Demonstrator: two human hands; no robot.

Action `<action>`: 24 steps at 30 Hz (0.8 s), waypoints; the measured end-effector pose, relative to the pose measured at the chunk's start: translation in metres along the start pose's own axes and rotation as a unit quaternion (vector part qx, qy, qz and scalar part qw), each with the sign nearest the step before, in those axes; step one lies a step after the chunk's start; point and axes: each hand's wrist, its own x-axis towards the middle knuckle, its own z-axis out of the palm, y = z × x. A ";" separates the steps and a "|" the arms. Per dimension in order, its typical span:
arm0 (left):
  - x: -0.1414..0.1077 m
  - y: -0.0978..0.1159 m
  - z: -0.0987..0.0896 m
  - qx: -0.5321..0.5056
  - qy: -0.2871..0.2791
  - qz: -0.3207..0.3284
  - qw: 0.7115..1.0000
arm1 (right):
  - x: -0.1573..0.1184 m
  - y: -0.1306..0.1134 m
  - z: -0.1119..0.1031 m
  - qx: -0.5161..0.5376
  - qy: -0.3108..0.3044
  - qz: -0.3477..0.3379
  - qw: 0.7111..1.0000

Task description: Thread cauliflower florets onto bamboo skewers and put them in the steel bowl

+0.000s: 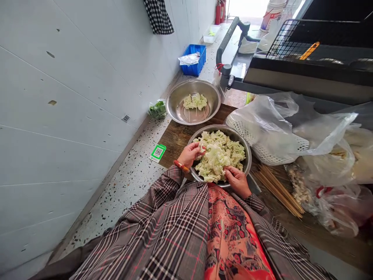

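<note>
A steel bowl [248, 157] in front of me is heaped with cauliflower florets [233, 149]. Over its left side, my left hand [189, 154] pinches a small cauliflower floret [201, 147] between thumb and fingers. My right hand [237, 181] is closed at the bowl's near right, its fingertips on the edge of a larger cauliflower piece [216, 157]. Farther off, a wider steel basin [175, 105] contains several cauliflower pieces on sticks [196, 102]. Thin wooden skewers [276, 190] lie in a bundle on the wooden board, to the right of my right hand.
Right of the bowl stand a white perforated basket [268, 155] under plastic and several filled plastic bags [329, 155]. Beyond are a dark appliance with a handle [227, 41] and a blue crate [192, 70]. Bagged greens [157, 109] and a QR-code card [157, 153] lie by the wall [72, 97].
</note>
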 end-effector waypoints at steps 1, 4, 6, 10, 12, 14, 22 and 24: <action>-0.001 0.001 0.001 0.007 -0.003 0.004 1.000 | -0.001 0.000 0.000 -0.004 -0.008 -0.003 1.000; -0.005 0.006 0.005 0.036 -0.010 0.009 0.999 | -0.002 -0.002 0.000 -0.010 -0.019 -0.006 1.000; -0.008 0.009 0.007 0.055 -0.011 0.008 0.998 | -0.003 -0.002 0.001 -0.006 -0.018 -0.003 1.000; -0.012 0.011 0.006 0.077 -0.008 0.015 0.997 | -0.004 -0.004 0.001 0.003 -0.022 0.001 1.000; -0.012 0.010 0.005 0.092 -0.005 0.018 0.996 | -0.004 -0.004 0.002 0.006 -0.028 0.002 1.000; -0.012 0.009 0.004 0.106 -0.005 0.020 0.994 | -0.005 -0.005 0.002 0.008 -0.035 0.004 0.999; -0.013 0.012 0.002 0.050 0.057 -0.046 0.996 | -0.007 -0.014 0.002 0.054 -0.037 0.024 0.998; -0.014 0.012 0.001 0.046 0.067 -0.068 0.994 | -0.007 -0.015 0.003 0.079 -0.035 0.045 0.995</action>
